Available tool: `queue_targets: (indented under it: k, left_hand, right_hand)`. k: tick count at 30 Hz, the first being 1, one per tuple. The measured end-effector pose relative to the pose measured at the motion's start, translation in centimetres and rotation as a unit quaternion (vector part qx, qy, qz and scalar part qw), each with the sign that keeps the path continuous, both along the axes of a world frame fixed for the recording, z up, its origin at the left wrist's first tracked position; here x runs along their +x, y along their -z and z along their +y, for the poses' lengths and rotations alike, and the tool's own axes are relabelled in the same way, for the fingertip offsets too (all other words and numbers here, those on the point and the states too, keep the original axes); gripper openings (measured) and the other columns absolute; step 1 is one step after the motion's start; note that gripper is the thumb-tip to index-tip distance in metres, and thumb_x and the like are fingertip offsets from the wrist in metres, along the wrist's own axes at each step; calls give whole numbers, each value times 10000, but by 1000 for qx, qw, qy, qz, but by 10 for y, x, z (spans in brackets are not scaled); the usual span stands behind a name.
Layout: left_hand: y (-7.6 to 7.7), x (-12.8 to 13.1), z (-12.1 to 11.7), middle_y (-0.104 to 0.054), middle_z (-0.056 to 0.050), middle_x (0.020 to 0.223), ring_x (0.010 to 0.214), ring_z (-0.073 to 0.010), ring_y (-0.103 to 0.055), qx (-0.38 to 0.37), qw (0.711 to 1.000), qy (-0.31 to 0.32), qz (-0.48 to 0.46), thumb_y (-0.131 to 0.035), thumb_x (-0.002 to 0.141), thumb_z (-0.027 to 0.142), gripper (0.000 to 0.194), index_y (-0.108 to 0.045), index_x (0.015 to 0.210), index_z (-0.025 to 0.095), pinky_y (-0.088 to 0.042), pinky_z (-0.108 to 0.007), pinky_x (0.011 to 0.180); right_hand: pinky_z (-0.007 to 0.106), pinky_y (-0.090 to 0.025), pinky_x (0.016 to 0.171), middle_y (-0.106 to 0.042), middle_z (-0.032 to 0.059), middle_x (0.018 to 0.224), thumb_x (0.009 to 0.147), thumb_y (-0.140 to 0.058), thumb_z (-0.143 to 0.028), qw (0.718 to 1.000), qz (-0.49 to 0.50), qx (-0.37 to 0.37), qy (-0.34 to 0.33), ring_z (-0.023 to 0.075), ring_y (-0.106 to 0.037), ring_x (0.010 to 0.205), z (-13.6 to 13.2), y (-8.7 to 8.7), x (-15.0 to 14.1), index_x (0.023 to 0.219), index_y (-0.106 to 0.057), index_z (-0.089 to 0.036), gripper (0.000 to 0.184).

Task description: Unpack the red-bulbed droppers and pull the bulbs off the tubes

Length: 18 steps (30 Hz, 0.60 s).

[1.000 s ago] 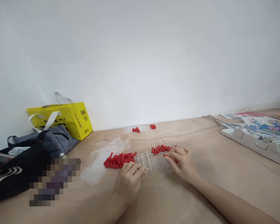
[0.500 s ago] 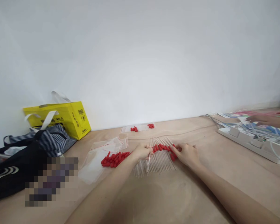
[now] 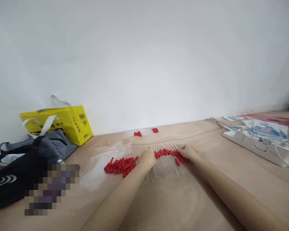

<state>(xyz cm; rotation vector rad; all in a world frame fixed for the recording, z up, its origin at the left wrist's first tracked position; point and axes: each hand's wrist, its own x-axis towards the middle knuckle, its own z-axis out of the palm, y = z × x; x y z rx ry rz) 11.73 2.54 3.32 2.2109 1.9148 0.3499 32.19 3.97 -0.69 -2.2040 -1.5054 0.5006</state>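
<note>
A row of thin, pale sticks (image 3: 165, 168) lies side by side on the table, crossed by a band of small red bulb-shaped pieces (image 3: 165, 151). My left hand (image 3: 148, 158) is over the row's left end, its fingers curled and mostly hidden; what they pinch does not show. At the right end, my right hand (image 3: 189, 151) is bent with its fingertips drawn together by the last sticks. Loose red pieces (image 3: 177, 162) lie just below those fingertips. Left of my left hand, a pile of red pieces (image 3: 120, 165) rests partly on clear zip bags (image 3: 93, 175).
Against the wall, a filled clear bag (image 3: 146, 132) holds two red clusters. A yellow bag (image 3: 80, 125), a striped bag (image 3: 53, 146) and a black bag (image 3: 14, 176) stand at left. On the right are a white power strip (image 3: 255, 146), cables and printed sheets (image 3: 265, 128).
The white stick that stood out from my left hand no longer shows. More red pieces are visible by my right hand. Another person's hand at the far right has left the view.
</note>
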Motion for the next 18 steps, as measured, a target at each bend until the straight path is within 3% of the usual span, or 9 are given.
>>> queue_targets:
  k: [8,13,16,18]
  left_hand:
    - [2,-4,3,-643,-141,841,799,-243,-620,42,997,16,65,-536,689,118,185,-599,862,139,-446,-288,626]
    - [-4,-19,-17,-626,-109,885,807,-225,-599,113,990,57,67,-450,772,150,188,-560,925,147,-435,-311,649]
    - [1,-40,-38,-610,-65,922,845,-200,-562,190,975,108,50,-415,819,216,201,-554,959,180,-418,-321,714]
    - [10,-55,-52,-608,-66,874,832,-203,-540,326,930,168,30,-446,805,238,213,-574,960,166,-403,-336,735]
  right_hand:
    - [267,-371,518,-628,52,561,695,-481,-443,999,38,16,17,179,-580,545,-2,2,-3,545,-605,-191,318]
    - [276,-373,620,-655,44,711,776,-380,-460,995,48,82,33,189,-591,713,-11,-3,-7,741,-606,-196,349]
    - [269,-360,649,-646,35,769,805,-373,-434,982,63,174,-37,168,-572,734,-29,-4,-16,797,-570,-193,312]
    - [275,-346,662,-629,29,741,813,-397,-405,951,58,268,-141,158,-549,701,-47,-3,-26,774,-548,-190,266]
